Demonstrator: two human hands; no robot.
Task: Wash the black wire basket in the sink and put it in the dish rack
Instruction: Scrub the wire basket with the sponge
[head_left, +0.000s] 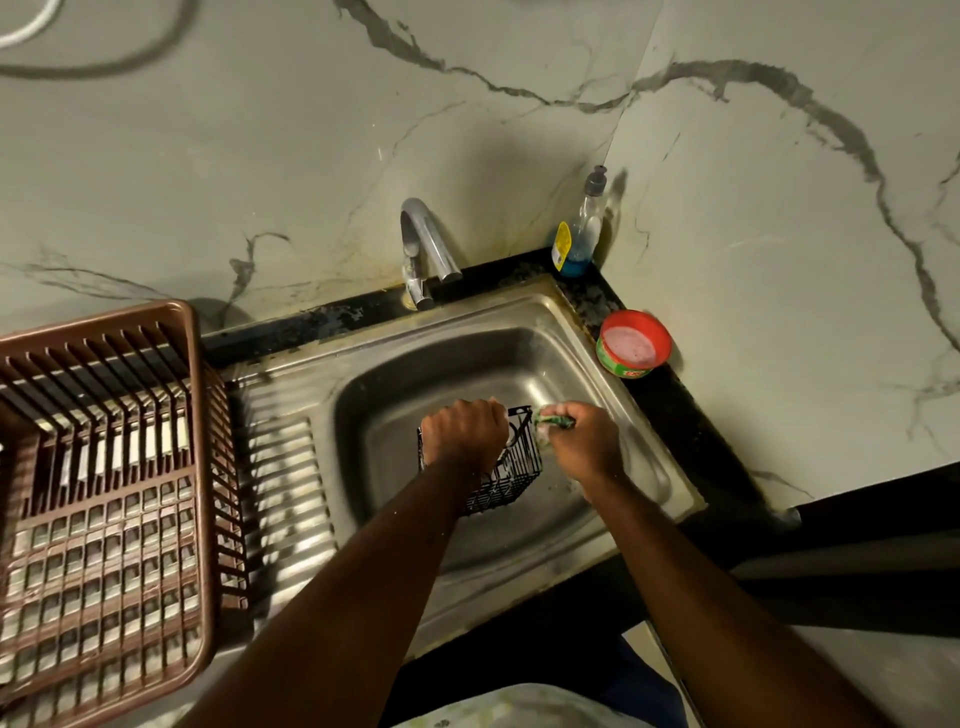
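A dark speckled worktop (670, 410) carries a steel sink (291, 499) — a brown dish rack (202, 467) sits on the drainboard at its left edge. In the far right corner stand a soap bottle (582, 234) and a red-rimmed tub (634, 345).

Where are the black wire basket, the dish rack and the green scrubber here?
black wire basket (511, 480), head view, on its right side wall.
dish rack (192, 467), head view, on its right rim.
green scrubber (553, 418), head view, on the part showing above the fingers.
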